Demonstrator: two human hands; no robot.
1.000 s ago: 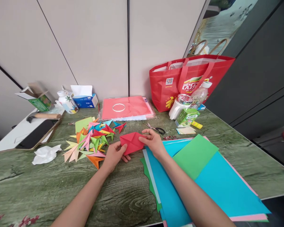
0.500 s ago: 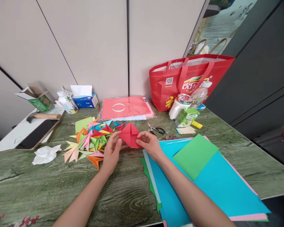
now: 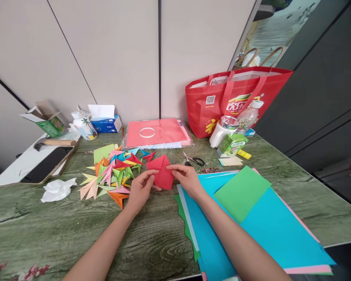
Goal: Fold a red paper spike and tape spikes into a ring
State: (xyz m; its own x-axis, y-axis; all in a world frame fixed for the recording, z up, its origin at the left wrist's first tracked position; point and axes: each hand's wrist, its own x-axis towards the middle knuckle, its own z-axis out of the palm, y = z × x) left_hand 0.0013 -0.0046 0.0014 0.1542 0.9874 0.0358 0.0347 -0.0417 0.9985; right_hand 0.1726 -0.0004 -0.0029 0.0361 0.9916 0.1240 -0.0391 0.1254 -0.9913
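A folded piece of red paper [image 3: 164, 177] is held up over the table between my two hands. My left hand [image 3: 142, 189] pinches its lower left side, thumb in front. With thumb and fingers closed, my right hand [image 3: 188, 179] grips its upper right edge. Creases run across the paper, and a pointed flap shows at its top. Just left of my left hand lies a pile of folded paper pieces [image 3: 112, 171] in many colours. Scissors [image 3: 193, 159] with black handles rest beyond my right hand.
Large blue sheets [image 3: 275, 230] with a green square [image 3: 242, 194] on top lie under my right forearm. Crumpled tissue [image 3: 58, 190] sits at left. Behind are a tissue box [image 3: 107, 124], a pink paper pack [image 3: 156, 132], a red bag [image 3: 204, 113], a white mug [image 3: 219, 136] and a green carton [image 3: 232, 144].
The red paper has turned and tilted in my hands, and it sits slightly lower. My right hand's grip has shifted from its lower right corner to its upper right edge.
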